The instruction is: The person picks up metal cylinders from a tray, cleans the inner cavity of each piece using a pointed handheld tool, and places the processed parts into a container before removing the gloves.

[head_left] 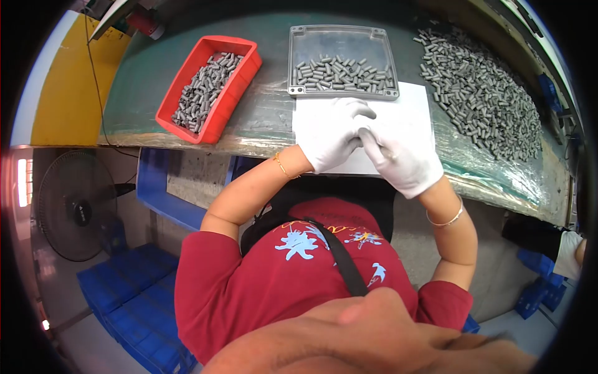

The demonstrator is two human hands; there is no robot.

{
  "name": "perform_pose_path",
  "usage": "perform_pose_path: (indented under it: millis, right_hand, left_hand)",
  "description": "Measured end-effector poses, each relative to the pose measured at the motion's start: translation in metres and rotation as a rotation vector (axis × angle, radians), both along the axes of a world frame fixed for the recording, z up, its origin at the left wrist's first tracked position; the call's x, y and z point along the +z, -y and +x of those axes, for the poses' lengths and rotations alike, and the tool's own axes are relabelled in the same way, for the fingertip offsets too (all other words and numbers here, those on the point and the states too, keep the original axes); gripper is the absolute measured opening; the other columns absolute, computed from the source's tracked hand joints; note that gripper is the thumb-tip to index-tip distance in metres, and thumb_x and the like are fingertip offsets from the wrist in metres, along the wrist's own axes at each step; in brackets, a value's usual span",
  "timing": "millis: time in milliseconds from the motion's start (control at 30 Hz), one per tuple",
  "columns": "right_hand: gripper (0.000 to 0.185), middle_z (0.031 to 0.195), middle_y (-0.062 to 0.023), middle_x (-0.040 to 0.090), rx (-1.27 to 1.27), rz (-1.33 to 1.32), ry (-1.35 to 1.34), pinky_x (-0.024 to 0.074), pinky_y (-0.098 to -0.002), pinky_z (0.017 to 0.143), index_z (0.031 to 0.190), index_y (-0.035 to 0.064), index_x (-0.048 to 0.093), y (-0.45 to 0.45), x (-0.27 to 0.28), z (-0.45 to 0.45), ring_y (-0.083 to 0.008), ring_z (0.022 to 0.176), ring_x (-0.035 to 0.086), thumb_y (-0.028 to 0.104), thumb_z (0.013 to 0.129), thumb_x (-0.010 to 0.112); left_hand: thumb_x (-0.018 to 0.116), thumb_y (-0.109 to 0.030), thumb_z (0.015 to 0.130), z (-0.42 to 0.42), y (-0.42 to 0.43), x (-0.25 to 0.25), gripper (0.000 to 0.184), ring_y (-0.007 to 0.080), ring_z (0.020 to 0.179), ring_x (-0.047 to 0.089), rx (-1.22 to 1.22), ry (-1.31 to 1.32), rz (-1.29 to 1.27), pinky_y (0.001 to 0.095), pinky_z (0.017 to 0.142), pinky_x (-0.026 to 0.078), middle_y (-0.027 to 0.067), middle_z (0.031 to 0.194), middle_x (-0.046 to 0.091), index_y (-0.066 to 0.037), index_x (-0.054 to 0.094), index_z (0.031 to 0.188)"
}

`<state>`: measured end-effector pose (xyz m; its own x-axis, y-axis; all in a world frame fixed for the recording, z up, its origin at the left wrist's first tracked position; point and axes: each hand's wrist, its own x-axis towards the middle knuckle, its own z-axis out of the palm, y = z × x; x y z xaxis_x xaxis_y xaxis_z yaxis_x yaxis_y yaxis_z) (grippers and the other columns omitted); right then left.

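Left hand (333,134) and right hand (408,162) meet, fingers nearly closed, on what I can't tell; some grey pieces (208,87) fill red bin (240,87) and clear tray (324,43) partway, more lie loose on the tabletop (269,87).

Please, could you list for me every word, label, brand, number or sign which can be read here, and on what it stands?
No text can be read with certainty.
Red shirt: orange lettering on the chest, too blurred and distorted to quote.
Fan: small pale mark at the hub, too small to read.
White paper: no writing visible on the uncovered part.
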<state>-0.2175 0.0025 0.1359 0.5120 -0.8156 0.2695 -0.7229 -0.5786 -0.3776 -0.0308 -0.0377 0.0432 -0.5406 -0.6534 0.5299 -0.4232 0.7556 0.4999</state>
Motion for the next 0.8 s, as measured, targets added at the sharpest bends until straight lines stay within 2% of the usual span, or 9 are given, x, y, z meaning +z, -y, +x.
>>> perform_pose_path:
  millis: [33,133,167,200,300,333,500,633,800]
  right_hand:
    - [0.008,0.075,-0.0151,0.067,-0.013,0.108,-0.065,0.0513,-0.038,0.062,0.091,0.0027,0.073,0.001,0.002,0.0,-0.0304,0.067,0.066,0.006,0.088,0.066]
    - [0.01,0.075,-0.0156,0.068,-0.026,-0.04,0.107,0.0505,-0.0366,0.061,0.086,0.0008,0.072,-0.018,0.045,-0.009,-0.0298,0.066,0.067,0.005,0.091,0.064]
    - [0.011,0.075,-0.0153,0.068,-0.042,-0.012,0.155,0.0505,-0.0357,0.061,0.085,0.0,0.072,-0.021,0.046,-0.012,-0.0289,0.066,0.067,0.004,0.091,0.063]
    - [0.012,0.076,-0.015,0.069,-0.062,0.012,0.204,0.0505,-0.0348,0.061,0.085,-0.0008,0.071,-0.024,0.046,-0.018,-0.0281,0.065,0.067,0.004,0.092,0.063]
    - [0.013,0.077,-0.0134,0.07,-0.079,0.064,0.319,0.051,-0.0321,0.063,0.086,-0.0024,0.07,-0.025,0.035,-0.023,-0.0255,0.066,0.068,0.004,0.093,0.062]
    - [0.013,0.077,-0.0134,0.07,-0.083,0.082,0.341,0.0512,-0.0321,0.063,0.086,-0.0022,0.071,-0.025,0.03,-0.022,-0.0255,0.066,0.068,0.004,0.093,0.062]
    - [0.01,0.076,-0.0124,0.07,-0.061,0.142,0.383,0.0511,-0.0309,0.061,0.089,-0.0007,0.072,-0.025,0.015,-0.015,-0.0242,0.063,0.068,0.004,0.092,0.064]
    - [0.01,0.073,-0.013,0.069,0.001,0.123,0.449,0.0511,-0.0307,0.06,0.088,-0.0002,0.073,-0.026,0.021,-0.008,-0.0239,0.061,0.068,0.004,0.092,0.065]
    - [0.011,0.073,-0.0134,0.069,0.001,0.035,0.449,0.0513,-0.0311,0.061,0.088,-0.0007,0.073,-0.024,0.018,-0.006,-0.0241,0.063,0.068,0.004,0.092,0.064]
  left_hand:
    - [0.074,0.001,0.067,-0.002,0.001,0.001,0.028,0.0299,0.109,0.063,0.018,-0.016,-0.006,0.0403,0.091,0.052,0.0083,0.111,0.069,-0.011,0.07,0.091]
    - [0.076,-0.004,0.069,0.016,0.007,-0.003,0.023,0.0298,0.11,0.062,0.065,0.033,0.045,0.0407,0.093,0.051,0.0085,0.11,0.068,-0.012,0.073,0.091]
    - [0.076,-0.005,0.07,0.022,0.011,-0.003,0.021,0.0298,0.11,0.062,0.075,0.05,0.054,0.0408,0.094,0.05,0.0085,0.11,0.068,-0.012,0.074,0.09]
    - [0.077,-0.009,0.073,0.026,0.012,-0.001,0.019,0.0297,0.11,0.062,0.097,0.053,0.072,0.0411,0.096,0.05,0.0093,0.111,0.068,-0.013,0.076,0.092]
    - [0.078,-0.01,0.076,0.031,0.013,-0.006,0.02,0.0294,0.112,0.061,0.185,0.017,0.131,0.0406,0.098,0.05,0.0104,0.117,0.066,-0.014,0.077,0.096]
    - [0.079,-0.009,0.078,0.033,0.013,-0.006,0.022,0.0293,0.115,0.06,0.199,0.006,0.184,0.0392,0.097,0.051,0.0114,0.121,0.064,-0.013,0.077,0.1]
    - [0.078,-0.005,0.078,0.037,0.01,-0.004,0.026,0.0283,0.116,0.061,0.215,-0.012,0.205,0.0369,0.095,0.054,0.0116,0.123,0.063,-0.013,0.077,0.103]
    - [0.077,-0.001,0.078,0.036,0.008,-0.007,0.028,0.0286,0.116,0.061,0.207,-0.103,0.3,0.0367,0.096,0.055,0.0131,0.125,0.061,-0.012,0.077,0.104]
    - [0.076,0.0,0.078,0.034,0.005,-0.003,0.029,0.0288,0.118,0.06,0.212,-0.055,0.257,0.0363,0.097,0.055,0.0137,0.126,0.06,-0.012,0.076,0.104]
